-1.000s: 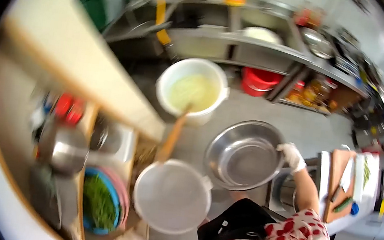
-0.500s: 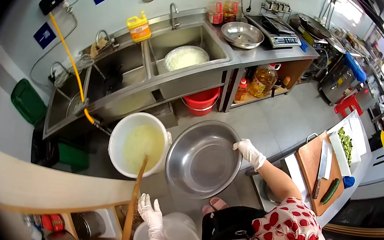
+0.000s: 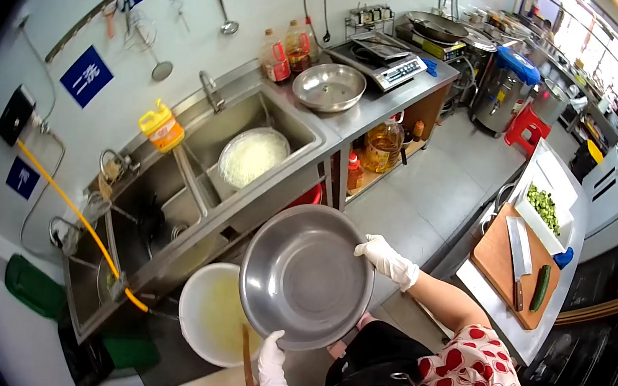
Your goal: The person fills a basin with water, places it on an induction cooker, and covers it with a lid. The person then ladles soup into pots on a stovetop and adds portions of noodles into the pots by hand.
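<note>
A large grey metal basin (image 3: 306, 277) is held up in front of me, its hollow inside facing me. My right hand (image 3: 387, 261), in a white glove, is closed on the right side of the rim. At the lower left of the rim my left hand (image 3: 272, 364), also gloved, grips the basin, its fingers partly hidden. Partly behind the basin stands a white bucket (image 3: 190, 310) of cloudy yellowish liquid. A wooden stick (image 3: 249, 363) slants out of the bucket beside my left hand.
Beyond is a steel sink (image 3: 301, 132) with a bowl of pale shreds (image 3: 253, 157). On the right table lie a cutting board (image 3: 497, 251), a knife (image 3: 519, 250), a cucumber (image 3: 541, 289) and a container of chopped green pieces (image 3: 544, 209). A yellow hose (image 3: 83, 213) hangs at left.
My left hand has moved from beside the stick to the basin's rim. The basin now overlaps the bucket's right side. My view has shifted to the right.
</note>
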A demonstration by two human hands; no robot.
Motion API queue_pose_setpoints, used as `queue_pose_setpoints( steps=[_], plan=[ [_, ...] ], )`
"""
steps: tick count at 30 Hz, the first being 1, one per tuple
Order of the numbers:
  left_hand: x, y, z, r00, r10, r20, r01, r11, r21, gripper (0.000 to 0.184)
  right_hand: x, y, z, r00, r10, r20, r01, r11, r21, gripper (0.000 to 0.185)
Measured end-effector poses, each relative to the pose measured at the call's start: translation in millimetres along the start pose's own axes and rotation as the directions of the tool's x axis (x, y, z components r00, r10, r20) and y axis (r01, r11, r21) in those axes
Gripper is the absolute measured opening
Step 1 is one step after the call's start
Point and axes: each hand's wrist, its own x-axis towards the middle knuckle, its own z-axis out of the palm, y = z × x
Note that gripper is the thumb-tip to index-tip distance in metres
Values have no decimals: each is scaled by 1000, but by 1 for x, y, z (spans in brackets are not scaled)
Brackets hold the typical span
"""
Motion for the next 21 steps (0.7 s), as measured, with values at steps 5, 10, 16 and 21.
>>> queue_pose_setpoints(
  steps=[5, 10, 16, 21],
  plan=[
    [111, -27, -3, 982, -174, -67, 117, 853, -509, 33, 75, -40, -59, 990, -10, 143, 22, 996, -82, 39],
    [187, 151, -63, 937, -350, 14, 158, 387, -908, 35, 165, -111, -155, 975, -128, -182, 134, 991, 20, 26],
    [321, 206, -102, 926, -377, -28, 60, 219, -974, 44, 294, -198, -266, 865, -159, -476, 314, 911, 266, 9],
    [401, 281, -111, 874, -396, -283, -146, 341, -929, 46, 388, -271, -310, 883, -183, -432, 350, 870, 348, 20]
  ],
)
